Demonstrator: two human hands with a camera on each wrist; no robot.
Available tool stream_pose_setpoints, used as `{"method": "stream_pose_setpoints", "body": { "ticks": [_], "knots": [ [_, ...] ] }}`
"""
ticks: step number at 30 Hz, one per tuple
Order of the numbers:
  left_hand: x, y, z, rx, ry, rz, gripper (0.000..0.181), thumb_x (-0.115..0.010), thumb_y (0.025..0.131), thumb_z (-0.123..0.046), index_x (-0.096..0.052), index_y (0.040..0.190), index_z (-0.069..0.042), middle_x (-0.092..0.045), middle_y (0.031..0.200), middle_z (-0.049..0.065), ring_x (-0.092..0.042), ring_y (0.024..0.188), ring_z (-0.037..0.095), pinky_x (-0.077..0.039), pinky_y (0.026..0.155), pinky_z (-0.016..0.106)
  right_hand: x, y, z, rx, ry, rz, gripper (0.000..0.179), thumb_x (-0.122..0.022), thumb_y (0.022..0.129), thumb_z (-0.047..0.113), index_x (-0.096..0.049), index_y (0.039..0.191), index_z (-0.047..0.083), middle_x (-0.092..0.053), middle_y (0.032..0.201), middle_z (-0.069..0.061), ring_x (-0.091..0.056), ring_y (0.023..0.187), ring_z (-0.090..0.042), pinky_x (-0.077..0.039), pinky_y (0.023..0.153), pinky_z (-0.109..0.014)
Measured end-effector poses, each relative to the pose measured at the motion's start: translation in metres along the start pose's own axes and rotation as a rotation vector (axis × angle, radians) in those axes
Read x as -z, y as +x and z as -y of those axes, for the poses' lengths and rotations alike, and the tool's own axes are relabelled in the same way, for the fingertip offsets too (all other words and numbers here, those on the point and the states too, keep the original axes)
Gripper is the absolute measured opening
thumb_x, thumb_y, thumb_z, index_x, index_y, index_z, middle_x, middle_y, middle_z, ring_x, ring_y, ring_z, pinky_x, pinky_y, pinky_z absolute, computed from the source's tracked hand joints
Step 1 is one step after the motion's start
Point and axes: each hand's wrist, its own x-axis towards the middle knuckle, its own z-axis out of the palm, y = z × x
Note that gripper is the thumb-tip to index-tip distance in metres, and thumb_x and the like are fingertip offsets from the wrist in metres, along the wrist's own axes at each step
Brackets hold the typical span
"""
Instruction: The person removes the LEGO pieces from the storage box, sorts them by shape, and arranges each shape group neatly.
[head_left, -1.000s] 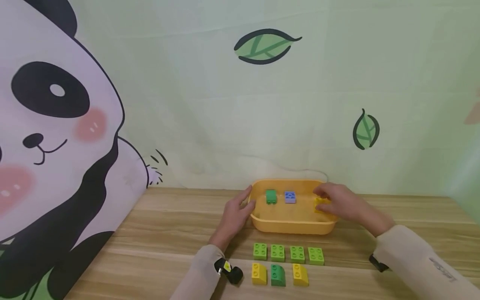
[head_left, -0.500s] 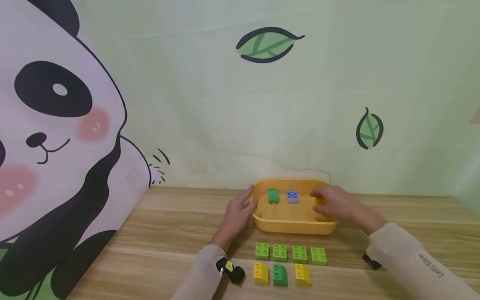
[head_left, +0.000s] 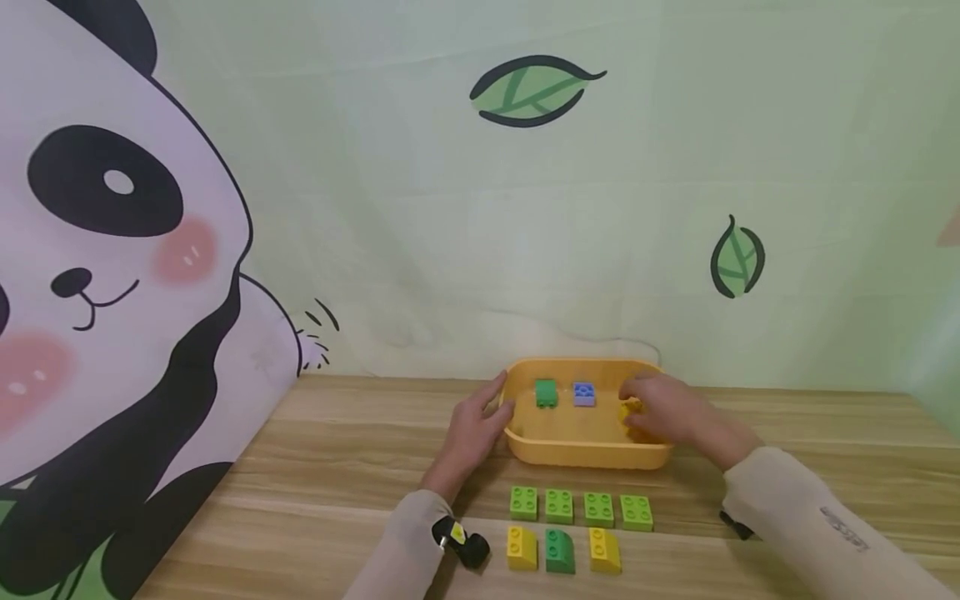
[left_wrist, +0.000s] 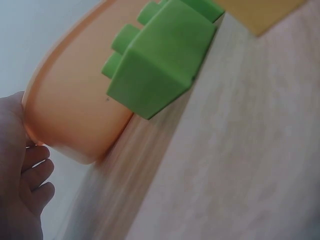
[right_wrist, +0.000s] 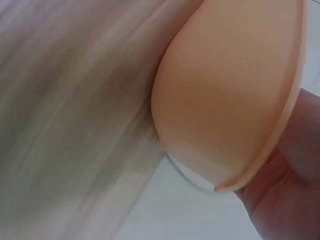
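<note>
An orange plastic bin [head_left: 592,455] stands on the wooden table. My left hand [head_left: 468,429] holds its left rim; in the left wrist view the fingers [left_wrist: 37,175] curl beside the outer wall. My right hand [head_left: 667,408] reaches over the right rim and pinches a yellow toy brick [head_left: 628,410], mostly covered by the fingers. Also inside the bin lie a green brick [head_left: 546,393] and a blue-purple brick [head_left: 583,394], apart from each other. The right wrist view shows only the bin's outer wall [right_wrist: 225,90] and part of the hand; the yellow brick is hidden there.
In front of the bin runs a row of several light green bricks [head_left: 558,506]. Nearer still are two yellow sloped bricks [head_left: 522,547] [head_left: 604,550] with a dark green curved brick [head_left: 559,551] between them. A panda-printed cloth [head_left: 420,250] hangs behind the table.
My right hand has shifted slightly left inside the bin, and the yellow brick has moved left with it. The left hand stays at the left rim.
</note>
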Motion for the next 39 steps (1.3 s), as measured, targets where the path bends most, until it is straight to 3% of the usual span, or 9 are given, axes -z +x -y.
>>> {"method": "stream_pose_setpoints", "body": {
  "ticks": [6,11,14,22,29,39],
  "knots": [
    [-0.002,0.0,-0.002,-0.005,-0.014,0.006,0.054,-0.059,0.107,-0.018,-0.048,0.157,0.0,-0.048,0.16,0.013,-0.042,0.15,0.032,-0.032,0.124,0.048,-0.004,0.0,-0.002,0.003,0.093,0.0,0.016,-0.082,0.09,0.006,-0.074,0.101,-0.002,-0.07,0.095,-0.007,-0.063,0.085,-0.022,-0.061,0.083,-0.046],
    [-0.003,0.0,-0.003,-0.009,-0.024,0.002,0.054,-0.059,0.107,-0.018,-0.049,0.156,0.0,-0.048,0.16,0.013,-0.042,0.15,0.032,-0.032,0.124,0.049,-0.003,-0.003,-0.003,0.033,0.126,-0.005,0.02,-0.081,0.09,0.003,-0.073,0.106,-0.005,-0.072,0.098,-0.009,-0.067,0.088,-0.024,-0.062,0.083,-0.047],
    [-0.003,0.0,-0.003,-0.003,-0.021,0.007,0.054,-0.058,0.107,-0.018,-0.048,0.157,0.0,-0.048,0.16,0.013,-0.042,0.15,0.032,-0.033,0.124,0.049,-0.004,-0.003,-0.001,0.005,0.146,-0.002,0.024,-0.081,0.091,0.004,-0.073,0.111,-0.005,-0.072,0.102,-0.01,-0.066,0.09,-0.024,-0.062,0.085,-0.047],
    [-0.004,0.0,-0.004,0.009,-0.014,-0.012,0.052,-0.06,0.107,-0.015,-0.05,0.156,-0.001,-0.05,0.159,0.013,-0.044,0.148,0.031,-0.034,0.123,0.047,0.003,-0.012,0.002,-0.019,0.218,-0.113,0.03,-0.083,0.09,0.005,-0.07,0.115,-0.006,-0.073,0.107,-0.013,-0.068,0.095,-0.028,-0.061,0.088,-0.05],
    [-0.003,-0.001,-0.005,0.012,-0.011,-0.018,0.053,-0.06,0.106,-0.016,-0.05,0.156,-0.001,-0.051,0.158,0.013,-0.044,0.148,0.031,-0.033,0.123,0.048,0.013,-0.03,0.017,0.066,0.3,-0.21,0.026,-0.081,0.093,0.005,-0.072,0.116,-0.003,-0.074,0.113,-0.013,-0.072,0.102,-0.032,-0.062,0.09,-0.051],
    [0.0,-0.002,-0.005,0.016,-0.018,-0.014,0.052,-0.059,0.107,-0.014,-0.05,0.156,-0.001,-0.049,0.159,0.013,-0.043,0.149,0.032,-0.033,0.124,0.049,0.013,-0.056,0.036,0.172,0.359,-0.318,0.025,-0.081,0.091,-0.001,-0.078,0.115,0.006,-0.074,0.113,-0.006,-0.071,0.101,-0.024,-0.064,0.087,-0.041]
  ]
}}
